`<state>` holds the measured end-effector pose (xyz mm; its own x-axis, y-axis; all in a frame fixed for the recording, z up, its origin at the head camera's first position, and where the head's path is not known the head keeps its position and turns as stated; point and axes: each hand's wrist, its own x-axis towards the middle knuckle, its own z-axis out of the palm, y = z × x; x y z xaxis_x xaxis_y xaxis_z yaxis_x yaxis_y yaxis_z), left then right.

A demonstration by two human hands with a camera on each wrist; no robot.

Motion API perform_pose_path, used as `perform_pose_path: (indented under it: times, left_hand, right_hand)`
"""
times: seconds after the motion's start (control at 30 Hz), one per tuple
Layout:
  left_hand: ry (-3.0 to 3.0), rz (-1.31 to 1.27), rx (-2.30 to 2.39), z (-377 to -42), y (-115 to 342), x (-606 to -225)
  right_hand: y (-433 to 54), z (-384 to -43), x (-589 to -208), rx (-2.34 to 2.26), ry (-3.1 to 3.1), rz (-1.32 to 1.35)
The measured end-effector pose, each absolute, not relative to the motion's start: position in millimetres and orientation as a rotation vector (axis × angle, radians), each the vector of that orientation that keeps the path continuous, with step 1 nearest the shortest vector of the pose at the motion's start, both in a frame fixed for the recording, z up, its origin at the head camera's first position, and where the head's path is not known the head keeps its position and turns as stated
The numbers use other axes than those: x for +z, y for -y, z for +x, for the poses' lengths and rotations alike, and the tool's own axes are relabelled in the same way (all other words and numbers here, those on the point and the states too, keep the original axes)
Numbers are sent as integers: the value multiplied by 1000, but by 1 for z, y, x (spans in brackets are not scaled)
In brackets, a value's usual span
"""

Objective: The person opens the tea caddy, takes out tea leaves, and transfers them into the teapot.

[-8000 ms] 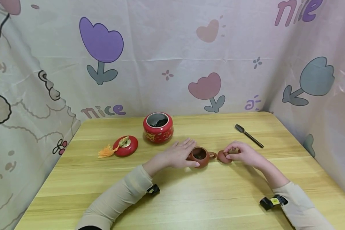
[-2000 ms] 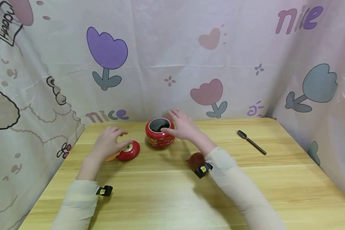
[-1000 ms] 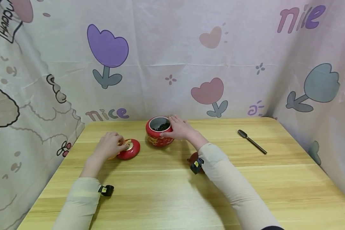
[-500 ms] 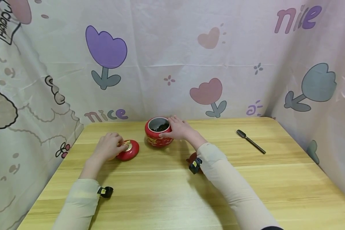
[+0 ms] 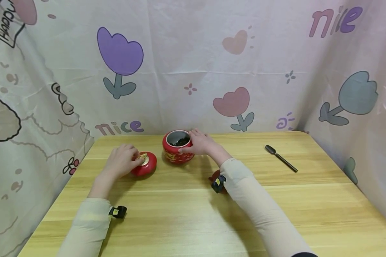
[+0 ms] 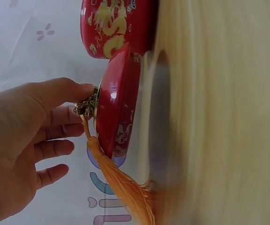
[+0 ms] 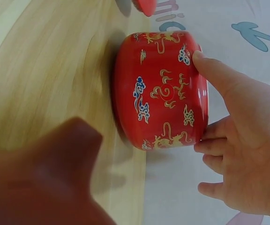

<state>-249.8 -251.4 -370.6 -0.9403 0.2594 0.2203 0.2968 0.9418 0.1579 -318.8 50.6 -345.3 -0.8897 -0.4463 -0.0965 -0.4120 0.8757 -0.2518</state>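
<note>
My left hand (image 5: 119,162) pinches the gold knob (image 6: 86,104) of a red jar lid (image 5: 148,167) between thumb and fingers. In the left wrist view the lid is tilted off the table, its shadow beneath it, and an orange tassel (image 6: 118,180) hangs from the knob. Beside it stands the red tea jar (image 5: 177,154), uncovered, with dark leaves (image 5: 182,141) inside and gold dragons on its wall. My right hand (image 5: 202,144) holds the jar at its right side, thumb and fingertips at the rim, as the right wrist view shows.
A brown clay teapot (image 5: 214,176) sits under my right wrist, mostly hidden by sleeve and wrist camera; its spout (image 7: 74,140) looms close in the right wrist view. A dark long-handled scoop (image 5: 281,159) lies at the right. A printed curtain (image 5: 180,43) hangs behind the table.
Earlier my hands were at the teapot and its lid. Then the left moved to the jar lid and the right to the jar. Just now the jar lid has risen slightly.
</note>
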Motion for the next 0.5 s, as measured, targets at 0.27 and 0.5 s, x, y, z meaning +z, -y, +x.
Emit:
perform_pose_path:
  times: [0.27,0.5]
  left_hand:
    - [2880,-432,-300,-252,245,-359]
    - [2845,-422,-276,-259,242,-347]
  right_hand:
    - [-52,-318,-343,-323,-2892,-658]
    - [-51,-318,-343,-324,-2894,-675]
